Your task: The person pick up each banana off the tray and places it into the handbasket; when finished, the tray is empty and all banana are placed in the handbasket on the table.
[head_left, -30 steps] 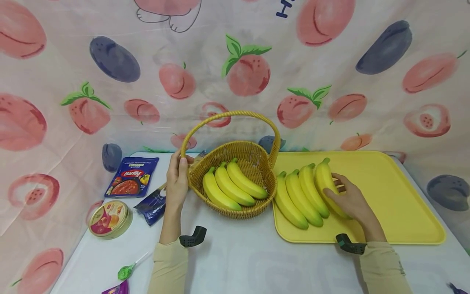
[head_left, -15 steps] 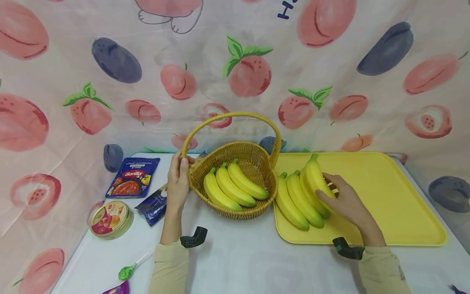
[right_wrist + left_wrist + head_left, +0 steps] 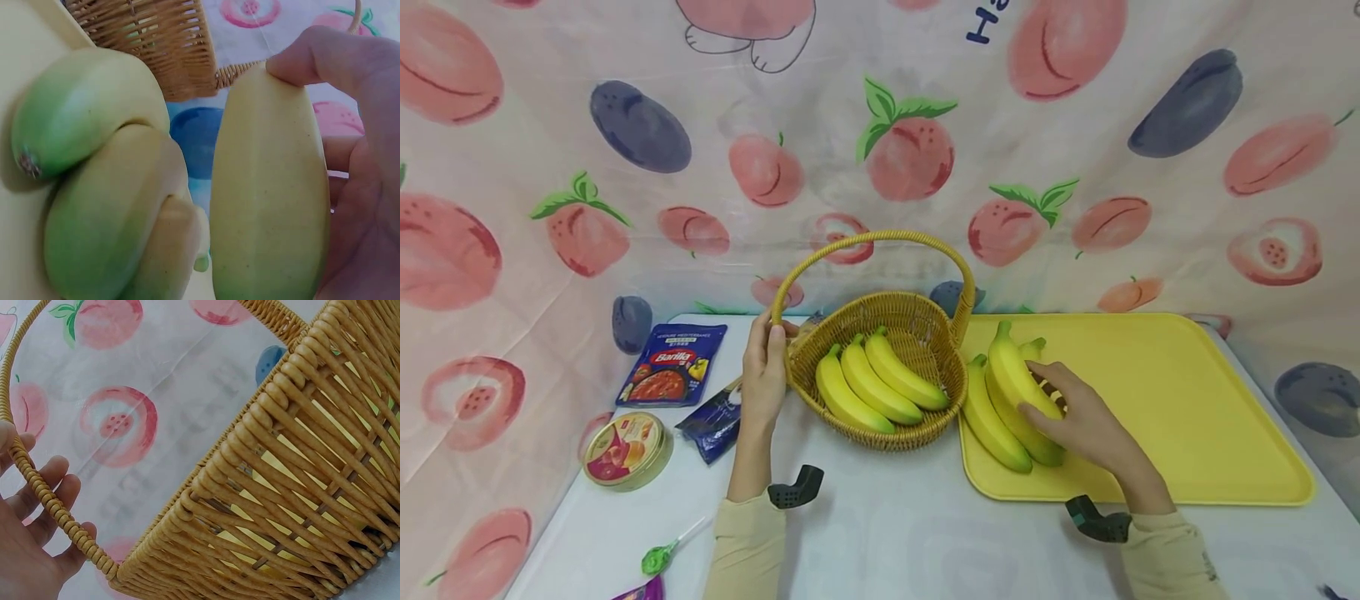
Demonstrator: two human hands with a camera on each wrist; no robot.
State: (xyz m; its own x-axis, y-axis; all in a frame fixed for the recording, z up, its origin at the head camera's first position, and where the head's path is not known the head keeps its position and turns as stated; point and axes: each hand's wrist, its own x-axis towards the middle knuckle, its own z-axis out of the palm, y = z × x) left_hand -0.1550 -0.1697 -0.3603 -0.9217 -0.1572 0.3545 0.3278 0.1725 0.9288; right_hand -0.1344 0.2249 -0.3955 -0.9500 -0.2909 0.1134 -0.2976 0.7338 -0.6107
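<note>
My left hand (image 3: 765, 367) grips the handle of a wicker basket (image 3: 880, 437) at its left side; the left wrist view shows fingers curled round the wrapped handle (image 3: 62, 515). Inside the basket lie three bananas (image 3: 880, 379) side by side. My right hand (image 3: 1086, 417) holds a banana (image 3: 1017, 375) between thumb and fingers, above the other bananas (image 3: 988, 421) on the yellow tray (image 3: 1195, 408). Seen from the right wrist, the held banana (image 3: 269, 187) is raised apart from the bananas (image 3: 112, 206) lying together. It partly hides them in the head view.
Left of the basket lie a blue Barilla pouch (image 3: 672, 365), a dark blue packet (image 3: 713, 423) and a round tin (image 3: 627, 450). A green lollipop (image 3: 658, 558) and a purple wrapper (image 3: 643, 590) are nearer the front. A fruit-printed cloth (image 3: 820, 108) hangs behind.
My right hand has lifted the rightmost banana from the tray and carried it left, over the remaining bananas towards the basket. The left hand and the basket have stayed in place.
</note>
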